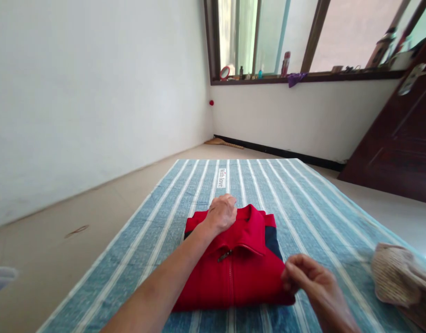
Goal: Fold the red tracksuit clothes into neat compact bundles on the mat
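A red zip jacket with dark navy patches lies folded on the blue-and-white striped cloth, its collar at the far end. My left hand reaches over it, fingers curled down on the left side of the collar; the fingertips are mostly hidden. At the right edge of the jacket, my right hand pinches the red fabric between thumb and fingers. The zipper pull lies on the chest below the collar.
The striped cloth covers the table and bears a "With love" label. A beige knitted item lies at right. Beyond are a windowsill with a red mirror, bottles and a purple cloth, and a dark red door.
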### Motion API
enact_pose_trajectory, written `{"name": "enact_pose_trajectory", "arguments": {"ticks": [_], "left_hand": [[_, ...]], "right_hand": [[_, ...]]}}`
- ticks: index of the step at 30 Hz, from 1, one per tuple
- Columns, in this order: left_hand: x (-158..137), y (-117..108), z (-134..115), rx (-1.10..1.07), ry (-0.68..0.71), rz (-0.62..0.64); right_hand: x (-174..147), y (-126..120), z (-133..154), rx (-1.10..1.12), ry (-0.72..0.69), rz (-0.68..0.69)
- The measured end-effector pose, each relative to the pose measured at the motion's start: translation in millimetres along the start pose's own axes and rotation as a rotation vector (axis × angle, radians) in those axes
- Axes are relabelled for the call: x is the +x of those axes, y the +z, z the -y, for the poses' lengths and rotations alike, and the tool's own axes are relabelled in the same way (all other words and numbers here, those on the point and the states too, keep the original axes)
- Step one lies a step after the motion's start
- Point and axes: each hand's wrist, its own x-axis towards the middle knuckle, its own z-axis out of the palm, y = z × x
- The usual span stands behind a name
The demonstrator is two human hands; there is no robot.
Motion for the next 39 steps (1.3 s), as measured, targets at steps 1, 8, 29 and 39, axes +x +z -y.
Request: {"name": "enact_pose_trajectory", "arguments": {"ticks": [1, 8, 29, 39], "left_hand": [[-9.4, -0.2, -0.5, 0.064, 0.060, -0.005], [-57.9, -0.6, 14.5, 0.328, 0.195, -0.315], [-82.7, -55.0, 68.7, -0.232, -0.584, -0.513], [-64.9, -58.7, 71.9, -0.557, -0.598, -0.325]], "right_hand": [[15.3, -6.5, 9.6, -0.081, -0.038, -0.084], [105.3, 4.3, 31.8, -0.305, 0.065, -0.062], [123.4, -4.9, 14.5, -0.275, 0.068, 0.097], [124.7, -2.4, 18.6, -0.186, 0.055, 0.092]]}}
